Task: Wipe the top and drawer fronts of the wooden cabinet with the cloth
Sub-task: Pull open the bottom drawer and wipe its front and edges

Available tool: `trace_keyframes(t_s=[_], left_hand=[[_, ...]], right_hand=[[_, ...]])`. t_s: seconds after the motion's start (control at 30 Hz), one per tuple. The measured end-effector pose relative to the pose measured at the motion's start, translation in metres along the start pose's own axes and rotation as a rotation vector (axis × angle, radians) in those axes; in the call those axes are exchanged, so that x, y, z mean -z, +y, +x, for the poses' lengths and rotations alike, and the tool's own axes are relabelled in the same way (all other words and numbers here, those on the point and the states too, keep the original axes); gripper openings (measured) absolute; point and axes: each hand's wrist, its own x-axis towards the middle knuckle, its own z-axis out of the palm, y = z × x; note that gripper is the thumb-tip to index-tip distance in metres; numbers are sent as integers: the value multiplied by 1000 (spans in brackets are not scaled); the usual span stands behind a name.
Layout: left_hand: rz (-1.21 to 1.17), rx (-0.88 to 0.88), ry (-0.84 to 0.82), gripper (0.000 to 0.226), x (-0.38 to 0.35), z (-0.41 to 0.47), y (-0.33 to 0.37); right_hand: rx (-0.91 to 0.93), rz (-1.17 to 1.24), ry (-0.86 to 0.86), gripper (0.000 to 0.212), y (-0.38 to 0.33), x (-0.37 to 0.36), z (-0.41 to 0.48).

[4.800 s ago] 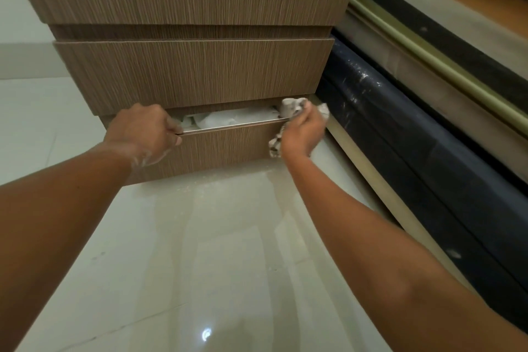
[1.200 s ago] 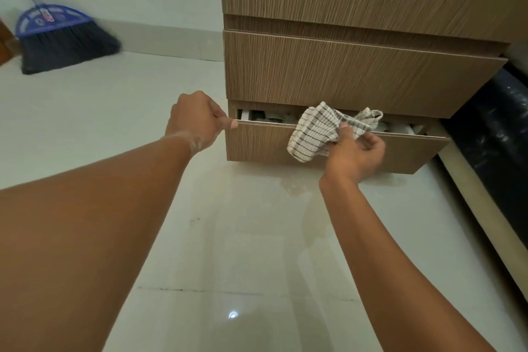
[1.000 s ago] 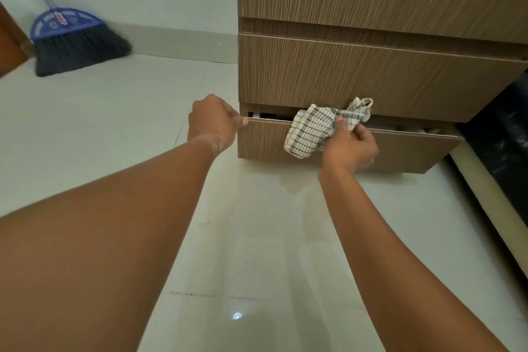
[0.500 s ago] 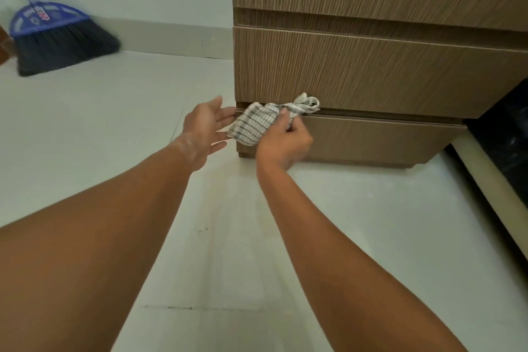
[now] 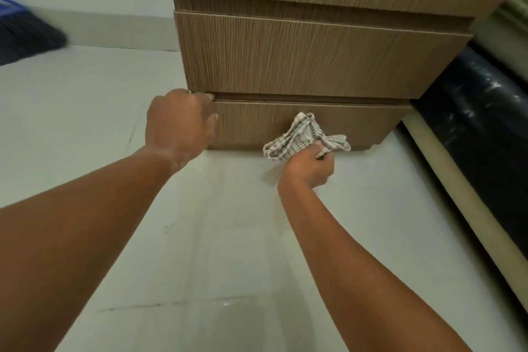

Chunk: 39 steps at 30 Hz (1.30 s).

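The right hand point(image 5: 310, 166) has its fingers closed around a bunched checked cloth point(image 5: 303, 137), pressing it against the lower middle of the bottom drawer front point(image 5: 357, 123) of the wooden cabinet point(image 5: 314, 48). The left hand point(image 5: 180, 123) is curled into a loose fist at the left top corner of that drawer, fingertips touching its edge and holding nothing else. A broom point(image 5: 25, 37) lies blurred at the far left on the pale floor point(image 5: 228, 237).

pale tiled floor point(image 5: 228, 237), blurred broom point(image 5: 25, 37)
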Motion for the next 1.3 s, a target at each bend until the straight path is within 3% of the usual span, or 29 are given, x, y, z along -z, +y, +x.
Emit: trace_keyframes(t_s=[0.1, 0.17, 0.27, 0.4, 0.53, 0.63, 0.8, 0.87, 0.93, 0.97, 1.13, 1.3], left_hand=[[203, -281, 35, 22, -3, -1, 21], [249, -323, 21, 25, -8, 0, 41], [311, -344, -33, 42, -18, 3, 61], [336, -320, -49, 57, -23, 4, 57], [340, -309, -94, 63, -23, 9, 64], [408, -283, -143, 58, -14, 12, 80], [433, -128, -274, 18, 12, 18, 108], [375, -88, -332, 21, 21, 19, 118], [346, -114, -390, 33, 32, 17, 133], [350, -145, -400, 38, 37, 16, 141], [146, -299, -227, 48, 65, 19, 183], [-76, -392, 230, 48, 127, 52, 216]], right_hand=[[-126, 14, -137, 24, -10, -1, 2], [-239, -9, -262, 32, -10, -13, -8], [-389, -6, -263, 44, -7, -30, 2], [-349, -110, -375, 47, -11, -25, 62], [-277, -24, -110, 39, -27, 7, 139], [-224, -43, -114, 33, -49, 35, 174], [-26, -11, -107, 21, -83, 69, 169], [-34, 44, -145, 19, -90, 78, 162], [-50, 107, -178, 5, -100, 87, 153], [-49, 125, -188, 10, -105, 91, 148], [13, 202, -232, 11, -148, 96, 128], [313, 299, -239, 19, -262, 87, 93]])
